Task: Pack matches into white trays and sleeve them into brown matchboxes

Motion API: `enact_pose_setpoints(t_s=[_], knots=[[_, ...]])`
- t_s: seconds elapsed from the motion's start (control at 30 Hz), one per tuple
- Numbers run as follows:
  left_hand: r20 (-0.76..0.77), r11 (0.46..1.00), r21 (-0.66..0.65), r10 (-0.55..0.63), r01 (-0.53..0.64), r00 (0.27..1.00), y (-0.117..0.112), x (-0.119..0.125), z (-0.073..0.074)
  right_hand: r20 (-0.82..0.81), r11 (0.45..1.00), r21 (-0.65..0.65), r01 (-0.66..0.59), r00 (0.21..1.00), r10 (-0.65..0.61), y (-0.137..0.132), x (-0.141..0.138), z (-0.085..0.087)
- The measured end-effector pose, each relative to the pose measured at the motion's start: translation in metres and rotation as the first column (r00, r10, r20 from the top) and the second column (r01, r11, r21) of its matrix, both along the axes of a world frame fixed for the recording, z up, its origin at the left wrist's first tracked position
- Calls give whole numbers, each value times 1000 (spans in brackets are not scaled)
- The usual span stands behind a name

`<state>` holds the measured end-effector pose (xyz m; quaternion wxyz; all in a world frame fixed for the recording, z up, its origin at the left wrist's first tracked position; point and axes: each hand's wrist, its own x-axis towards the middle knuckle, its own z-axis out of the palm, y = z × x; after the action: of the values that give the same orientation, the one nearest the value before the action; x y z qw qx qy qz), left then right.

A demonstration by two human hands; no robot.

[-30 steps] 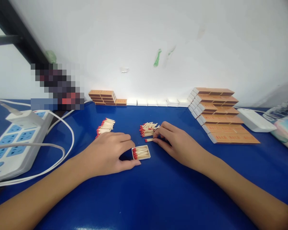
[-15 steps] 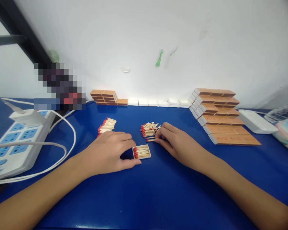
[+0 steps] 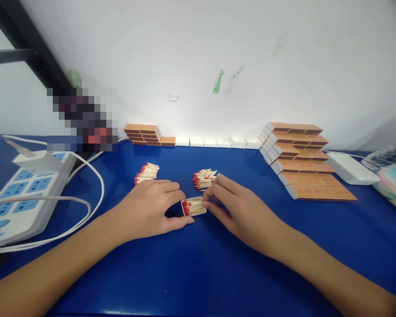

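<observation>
A small white matchbox tray [image 3: 199, 212] lies on the blue table, filled with red-tipped matches. My left hand [image 3: 155, 204] steadies its left end, thumb along the front side and fingers at the back left corner. Over the tray's right end, my right hand [image 3: 222, 198] pinches a match [image 3: 198, 203] between thumb and fingertips, its red head above the others. Just behind the tray is a loose pile of matches [image 3: 204, 179], partly covered by my right hand. A second, neater heap of matches [image 3: 147, 173] lies behind my left hand.
Along the wall stand stacked brown matchboxes [image 3: 141, 133], a row of white trays [image 3: 211, 142] and a stepped matchbox stack [image 3: 300, 163]. A power strip [image 3: 23, 198] with looping white cables [image 3: 100, 189] occupies the left. A white device [image 3: 353, 168] sits at right.
My right hand has moved left and toward me, carrying a match from the pile to above the tray. The tray is slightly tilted. My left hand stays nearly still.
</observation>
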<state>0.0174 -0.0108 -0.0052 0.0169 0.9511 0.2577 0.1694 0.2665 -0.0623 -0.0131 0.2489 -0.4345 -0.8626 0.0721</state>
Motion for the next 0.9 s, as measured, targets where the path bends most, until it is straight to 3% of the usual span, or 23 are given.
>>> enact_pose_setpoints(t_s=[0.2,0.4,0.9], knots=[[22,1000,15,-12,11,1000,1,-1,-2,-14,993,-97,-60,998,59,-1,1,-2],[12,1000,3,-17,17,1000,0,-1,0,-34,990,-142,-21,999,16,2,7,0],[19,1000,-20,-14,14,1000,2,-2,-2,-130,959,-269,-87,990,54,1,4,0]])
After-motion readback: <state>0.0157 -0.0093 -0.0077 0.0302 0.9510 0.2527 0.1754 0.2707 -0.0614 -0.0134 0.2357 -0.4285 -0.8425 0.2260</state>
